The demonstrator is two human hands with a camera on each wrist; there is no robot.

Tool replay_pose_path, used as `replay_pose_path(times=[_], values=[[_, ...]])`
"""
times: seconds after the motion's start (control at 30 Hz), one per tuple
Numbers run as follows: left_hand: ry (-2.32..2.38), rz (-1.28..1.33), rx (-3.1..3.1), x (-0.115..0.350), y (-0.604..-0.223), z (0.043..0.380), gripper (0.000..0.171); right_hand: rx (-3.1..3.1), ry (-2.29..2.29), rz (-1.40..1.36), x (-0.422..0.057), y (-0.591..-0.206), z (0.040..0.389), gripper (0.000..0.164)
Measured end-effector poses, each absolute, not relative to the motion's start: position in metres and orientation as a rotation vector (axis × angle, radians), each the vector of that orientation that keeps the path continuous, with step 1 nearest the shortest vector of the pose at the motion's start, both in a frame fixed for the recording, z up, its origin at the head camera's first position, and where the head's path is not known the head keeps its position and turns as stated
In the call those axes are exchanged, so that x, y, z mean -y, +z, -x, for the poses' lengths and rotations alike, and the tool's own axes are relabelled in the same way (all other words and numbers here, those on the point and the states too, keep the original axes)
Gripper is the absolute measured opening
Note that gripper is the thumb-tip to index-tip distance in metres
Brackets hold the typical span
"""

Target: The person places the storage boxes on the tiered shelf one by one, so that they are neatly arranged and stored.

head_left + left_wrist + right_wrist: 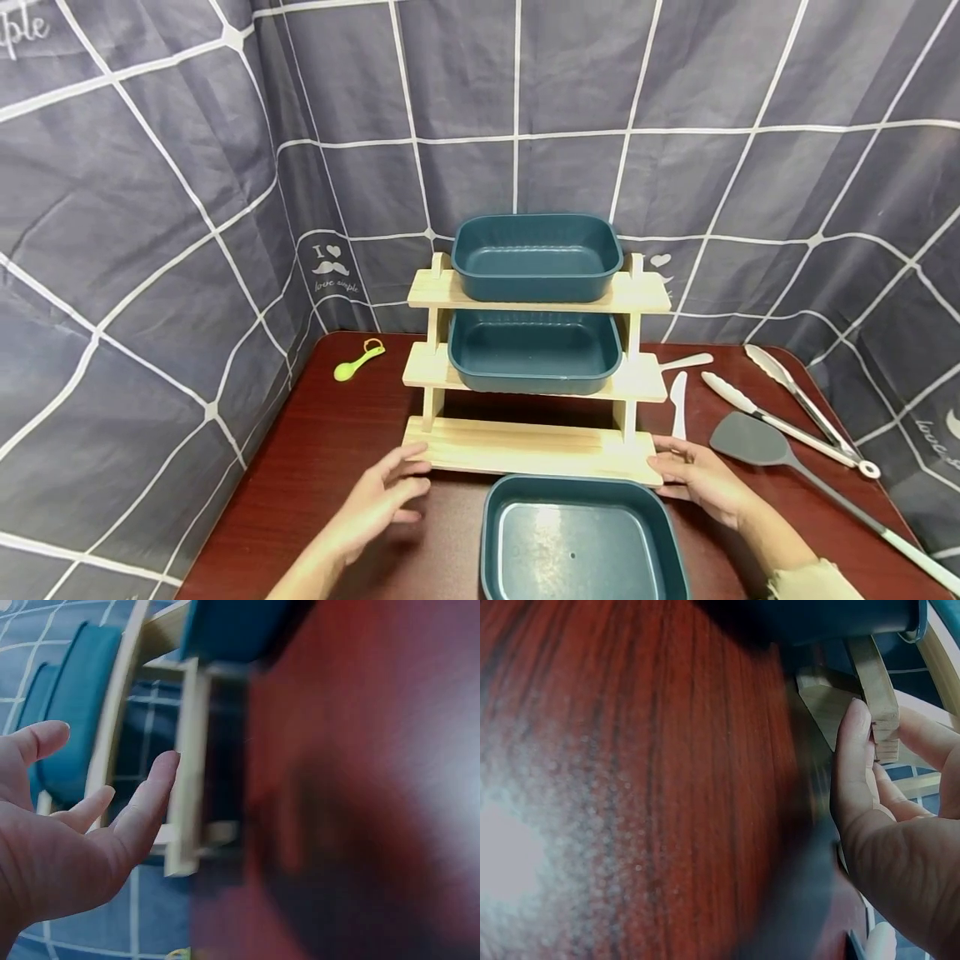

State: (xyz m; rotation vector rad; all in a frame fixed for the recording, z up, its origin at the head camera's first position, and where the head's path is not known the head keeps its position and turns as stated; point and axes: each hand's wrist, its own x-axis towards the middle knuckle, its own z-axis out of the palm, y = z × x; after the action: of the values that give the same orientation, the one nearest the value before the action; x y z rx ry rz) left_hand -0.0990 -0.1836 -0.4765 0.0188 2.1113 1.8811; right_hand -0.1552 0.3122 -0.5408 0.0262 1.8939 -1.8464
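A three-tier light wooden shelf point(525, 447) stands on the table. My right hand point(707, 482) holds the right end of its lowest board; in the right wrist view the thumb and fingers point(853, 742) lie on opposite faces of the board end point(881, 697). At the board's left end is my left hand point(378, 502), its fingers spread and loosely extended, with no grip on the wood. One dark teal bin point(536, 289) sits on the top tier and another teal bin point(534, 383) on the middle tier. A third teal bin point(577, 542) lies on the table before the shelf.
To the left rests a small green spoon point(360, 363). On the right lie a white knife point(678, 404), tongs point(795, 429) and a grey spatula point(750, 439). A white handle point(690, 361) pokes out beside the shelf. Grey gridded cloth point(570, 100) hangs around the table point(300, 467).
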Motion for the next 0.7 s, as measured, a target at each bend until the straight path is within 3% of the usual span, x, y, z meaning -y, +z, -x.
replay_pose_path(times=[0.3,0.7], values=[[1.823,-0.070,-2.021,0.157,-0.507,0.070,0.060,-1.895,-1.848,-0.027,-0.315,-0.545,0.157,0.072],[1.795,-0.083,-1.994,0.128,-0.524,0.059,0.071,-1.889,-1.853,-0.033,-0.314,-0.544,0.156,0.074]])
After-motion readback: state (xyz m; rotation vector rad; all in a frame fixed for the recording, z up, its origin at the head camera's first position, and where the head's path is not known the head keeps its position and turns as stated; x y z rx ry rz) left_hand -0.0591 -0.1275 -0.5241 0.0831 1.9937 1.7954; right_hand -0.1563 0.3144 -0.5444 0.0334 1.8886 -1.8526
